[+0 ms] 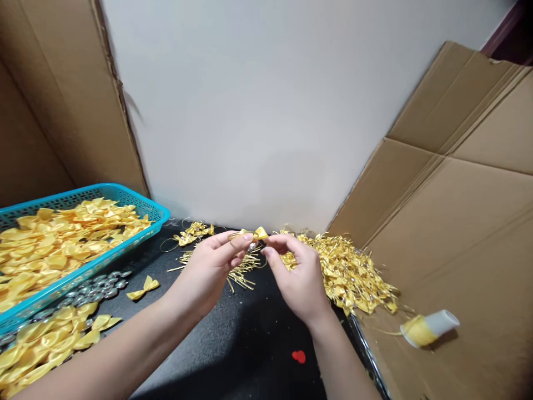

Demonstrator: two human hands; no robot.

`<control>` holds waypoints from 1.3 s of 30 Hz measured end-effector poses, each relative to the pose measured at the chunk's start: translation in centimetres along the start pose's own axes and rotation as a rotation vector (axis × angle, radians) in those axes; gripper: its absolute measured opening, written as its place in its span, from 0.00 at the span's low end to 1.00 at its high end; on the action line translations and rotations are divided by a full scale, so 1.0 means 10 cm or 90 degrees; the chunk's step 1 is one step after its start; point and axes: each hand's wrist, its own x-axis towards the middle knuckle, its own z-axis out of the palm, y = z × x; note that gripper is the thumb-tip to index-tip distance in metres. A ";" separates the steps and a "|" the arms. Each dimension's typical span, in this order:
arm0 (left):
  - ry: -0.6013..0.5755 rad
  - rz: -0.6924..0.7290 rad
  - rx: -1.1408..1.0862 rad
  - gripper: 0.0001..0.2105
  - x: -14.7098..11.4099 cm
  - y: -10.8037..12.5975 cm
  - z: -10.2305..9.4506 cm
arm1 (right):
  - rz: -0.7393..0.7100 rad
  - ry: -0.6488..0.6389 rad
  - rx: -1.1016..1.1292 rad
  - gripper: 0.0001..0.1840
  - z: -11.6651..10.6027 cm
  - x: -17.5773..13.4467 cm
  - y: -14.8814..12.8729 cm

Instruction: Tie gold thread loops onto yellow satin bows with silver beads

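Note:
A small yellow ribbon bow is up in the air between my two hands, above the black table. My left hand pinches its left side together with a loop of thin gold cord, and a shiny clear bead shows just under the fingertips. At the bow's right end, my right hand curls thumb and forefinger in a loose pinch; exactly what lies between those tips is partly hidden. Beneath the hands lies a bundle of short gold cords.
At left, a turquoise basket holds many yellow bows, with silver beads and loose bows beside it. A heap of beaded bows lies right. A cord-wound white tube rests on cardboard. A red piece lies in front.

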 end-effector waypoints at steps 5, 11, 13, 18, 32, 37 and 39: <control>-0.009 0.023 0.027 0.12 0.05 0.01 -0.06 | 0.006 -0.062 -0.014 0.08 -0.05 0.04 0.02; -0.028 0.024 0.062 0.11 0.07 -0.05 -0.06 | -0.011 -0.060 -0.021 0.10 0.02 0.04 0.02; -0.020 0.029 0.072 0.11 0.08 -0.07 -0.05 | -0.017 -0.035 -0.030 0.10 0.04 0.03 0.03; 0.072 0.106 0.118 0.08 0.13 -0.09 -0.05 | -0.093 0.148 -0.111 0.05 0.07 -0.02 -0.01; 0.069 0.191 0.295 0.06 0.15 -0.18 -0.05 | -0.040 0.233 -0.023 0.08 0.40 -0.08 0.27; 0.052 -0.030 0.260 0.08 0.40 -0.23 -0.21 | -0.032 0.260 0.109 0.07 0.27 -0.03 0.25; 0.067 -0.062 0.274 0.09 0.47 -0.27 -0.26 | -0.014 0.237 0.160 0.07 0.15 0.00 0.16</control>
